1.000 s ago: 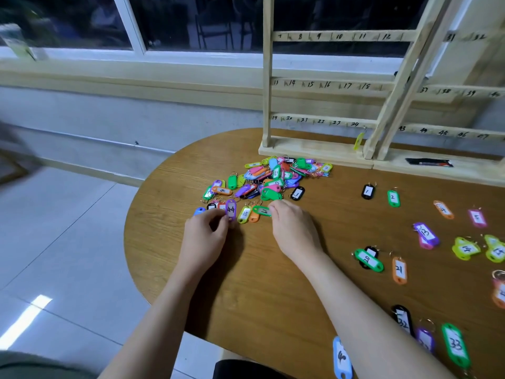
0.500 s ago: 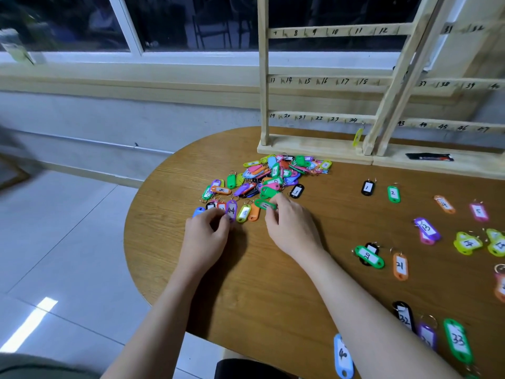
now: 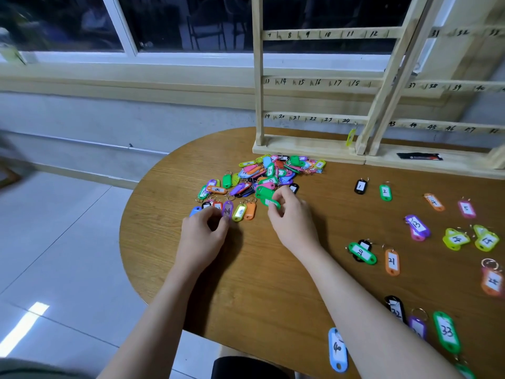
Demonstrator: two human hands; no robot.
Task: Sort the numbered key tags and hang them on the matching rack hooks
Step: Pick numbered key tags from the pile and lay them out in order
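A heap of coloured numbered key tags [image 3: 269, 172] lies on the wooden table [image 3: 259, 283], just before the wooden rack [image 3: 308, 83] with numbered rows. My right hand [image 3: 292, 217] pinches a green tag [image 3: 270, 202] at the near edge of the heap. My left hand [image 3: 202, 233] rests on the table with curled fingers touching the purple tag 44 [image 3: 227, 210] in a short row of tags. One yellow tag [image 3: 350, 136] hangs near hook 24.
Sorted tags lie spread to the right: black 1 [image 3: 360, 186], green 2 [image 3: 385, 192], orange 21 [image 3: 392, 261], green 33 [image 3: 447, 333], blue 40 [image 3: 338, 350]. A black object [image 3: 419, 156] lies on the rack base. The table's rounded edge drops to tiled floor at left.
My right hand has moved a little forward into the heap's edge and closed its fingertips on the green tag. The left hand has stayed by the tag row.
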